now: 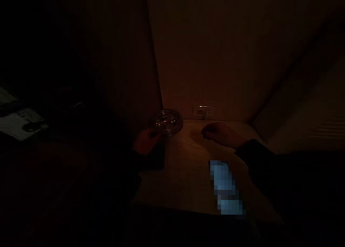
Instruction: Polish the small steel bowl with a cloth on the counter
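In dim light, a shiny round dish [167,125] with ringed edges stands at the back left of the wooden tabletop [185,175]. It may be several dishes stacked; the dark hides which. My left hand [146,141] pinches its near left rim, thumb and fingers closed there. To the right, my right hand [220,133] hovers low over the table's back part, fingers curled inward. Whether anything sits within those fingers is too dark to see. A phone [226,187] with a lit, blurred screen lies nearer to me, below my right wrist.
A socket plate [203,111] is set in the wall [215,60] just above the table's back edge. Side walls rise at left and right. A dark flat shape [155,159] lies under my left hand. Some pale thing [21,123] shows at far left.
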Tool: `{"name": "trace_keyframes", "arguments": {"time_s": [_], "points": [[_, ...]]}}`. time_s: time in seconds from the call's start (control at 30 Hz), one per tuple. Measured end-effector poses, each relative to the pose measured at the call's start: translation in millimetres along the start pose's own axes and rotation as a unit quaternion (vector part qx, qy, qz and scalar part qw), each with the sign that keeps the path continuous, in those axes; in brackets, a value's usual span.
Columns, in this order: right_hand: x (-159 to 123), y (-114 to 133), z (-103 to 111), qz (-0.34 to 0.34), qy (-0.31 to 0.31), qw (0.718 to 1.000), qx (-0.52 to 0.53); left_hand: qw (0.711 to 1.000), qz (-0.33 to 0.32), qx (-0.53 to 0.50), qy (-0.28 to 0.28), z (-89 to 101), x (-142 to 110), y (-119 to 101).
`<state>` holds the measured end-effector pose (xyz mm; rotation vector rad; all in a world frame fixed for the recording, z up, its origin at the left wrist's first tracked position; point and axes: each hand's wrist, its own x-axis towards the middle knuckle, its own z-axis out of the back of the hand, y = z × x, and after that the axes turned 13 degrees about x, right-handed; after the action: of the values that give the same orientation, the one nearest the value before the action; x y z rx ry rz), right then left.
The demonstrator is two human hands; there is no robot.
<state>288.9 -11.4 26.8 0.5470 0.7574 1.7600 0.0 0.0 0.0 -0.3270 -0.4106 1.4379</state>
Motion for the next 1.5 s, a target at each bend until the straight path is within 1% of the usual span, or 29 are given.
{"name": "trace_keyframes", "arguments": {"time_s": [0.1,0.2,0.4,0.57,0.73,0.83,0.97,1.07,1.17,1.3,1.5], "points": [[23,7,-8,-0.002,0.000,1.000,-0.016,0.998,0.050,0.007,-0.040,4.9,18,18],[46,10,-15,-0.008,0.000,0.999,-0.035,0.995,0.074,0.014,-0.069,7.7,33,29],[91,11,-28,-0.026,0.012,0.996,-0.085,0.995,0.080,0.018,-0.058,4.7,57,39],[115,15,-38,-0.021,0.021,0.990,-0.135,0.996,0.072,0.035,-0.046,-1.3,70,42],[127,25,-47,-0.019,0.008,0.979,-0.202,0.995,0.064,0.067,-0.031,-4.8,77,45],[131,29,-52,-0.019,0.001,0.971,-0.237,0.996,0.046,0.076,-0.024,-6.0,78,48],[134,29,-60,-0.012,-0.004,0.964,-0.264,0.997,0.014,0.074,-0.018,-6.6,80,50],[137,29,-65,-0.009,-0.006,0.962,-0.273,0.998,0.004,0.069,-0.013,-6.0,81,50],[141,27,-68,-0.014,-0.003,0.963,-0.271,0.998,0.013,0.063,-0.007,-4.8,82,49],[146,22,-69,-0.023,0.003,0.965,-0.260,0.997,0.042,0.058,-0.006,-2.3,83,46],[147,18,-72,-0.036,0.009,0.970,-0.240,0.997,0.074,0.032,-0.016,4.5,84,34]]}}
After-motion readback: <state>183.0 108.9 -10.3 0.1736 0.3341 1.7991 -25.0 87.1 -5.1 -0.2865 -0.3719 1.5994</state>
